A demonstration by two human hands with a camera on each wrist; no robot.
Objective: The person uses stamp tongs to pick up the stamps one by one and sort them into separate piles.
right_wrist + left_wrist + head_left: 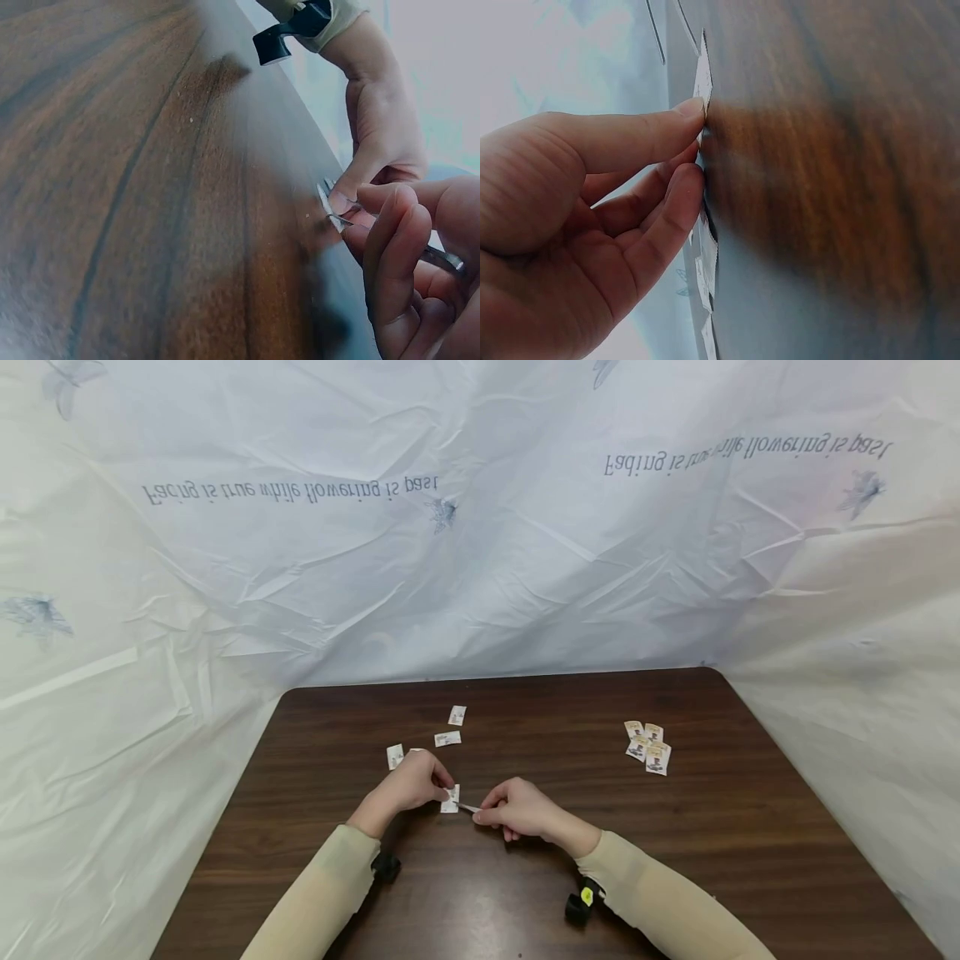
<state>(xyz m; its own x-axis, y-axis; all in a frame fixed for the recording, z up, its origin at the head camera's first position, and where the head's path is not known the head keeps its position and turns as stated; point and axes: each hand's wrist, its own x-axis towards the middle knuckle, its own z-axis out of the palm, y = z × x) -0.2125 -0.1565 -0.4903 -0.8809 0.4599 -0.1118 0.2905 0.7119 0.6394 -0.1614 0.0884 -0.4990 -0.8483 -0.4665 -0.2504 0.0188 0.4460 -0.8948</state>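
Observation:
At the middle of the table, a small white printed stamp (449,807) with toothed edges lies under the fingertips of my left hand (408,781). In the left wrist view, the thumb and fingers of this hand (622,172) pinch the stamp (704,79) near the tabletop. My right hand (525,810) grips thin metal tweezers (468,807), whose tips reach the stamp from the right. The right wrist view shows the tweezers' metal end (444,259) past curled fingers; whether the tips grasp the paper cannot be told.
Beyond my left hand lie several loose stamps, one (457,716) farthest back and another (447,738) nearer. A group of overlapping yellow-and-white stamps (657,758) rests at the right. White printed sheeting (480,568) hangs behind the dark wooden table (570,710).

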